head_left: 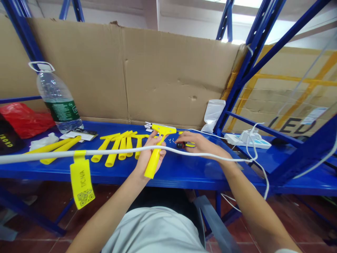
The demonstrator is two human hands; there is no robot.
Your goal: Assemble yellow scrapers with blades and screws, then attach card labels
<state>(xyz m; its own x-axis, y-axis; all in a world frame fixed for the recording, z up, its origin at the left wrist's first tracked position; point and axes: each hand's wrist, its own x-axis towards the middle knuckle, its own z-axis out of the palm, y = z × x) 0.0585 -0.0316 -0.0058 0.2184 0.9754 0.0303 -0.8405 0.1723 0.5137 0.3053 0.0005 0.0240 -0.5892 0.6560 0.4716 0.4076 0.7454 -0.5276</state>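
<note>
My left hand (144, 158) is closed around the handle of a yellow scraper (152, 163), whose wide T-shaped head points up and away from me. To its right, my right hand (196, 142) curls low over the table around what looks like a screwdriver (181, 144) with a black, red and yellow handle. Its shaft is hidden. Tiny screws (171, 140) lie scattered between the hands. Several more yellow scrapers (112, 158) rest in a row left of my left hand, their hollow handle ends towards me.
A white cable (105, 152) with a yellow tag (82, 182) crosses in front of my hands. On the blue table (184, 172) stand a large water bottle (61, 102) at left, a red bag (25, 119), a white pouch (213, 114) and a power strip (247, 140). Cardboard (168, 77) walls the back.
</note>
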